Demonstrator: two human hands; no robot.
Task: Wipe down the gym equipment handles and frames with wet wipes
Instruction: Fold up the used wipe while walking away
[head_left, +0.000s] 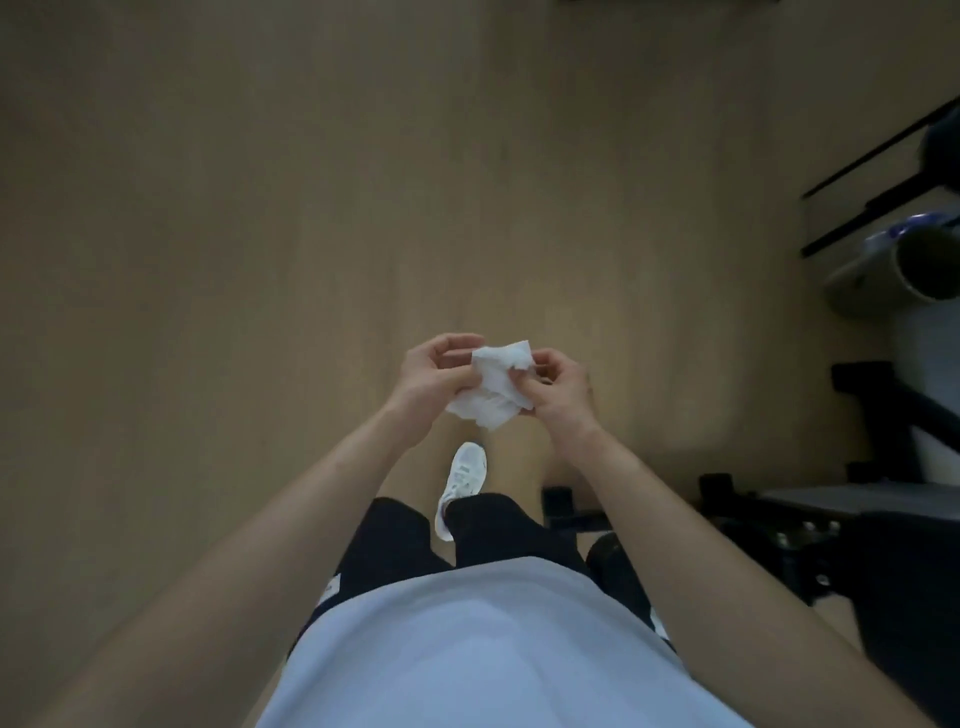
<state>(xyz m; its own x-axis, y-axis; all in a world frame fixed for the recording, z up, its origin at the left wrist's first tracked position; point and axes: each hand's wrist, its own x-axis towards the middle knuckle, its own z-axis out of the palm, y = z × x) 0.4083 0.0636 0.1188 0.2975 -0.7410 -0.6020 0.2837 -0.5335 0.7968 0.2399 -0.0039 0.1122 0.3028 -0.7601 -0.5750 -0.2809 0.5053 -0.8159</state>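
A crumpled white wet wipe (493, 387) hangs in front of me over the wooden floor, held between both hands. My left hand (431, 376) pinches its left side with curled fingers. My right hand (558, 387) pinches its right edge, fingers curled too. Black gym equipment (878, 519), a frame with a padded bench, stands low at the right, apart from both hands.
A light wooden floor (260, 234) fills most of the view. Black rails (883, 171) and a round grey container (893, 270) sit at the right edge. My white shoe (462, 483) is below the hands.
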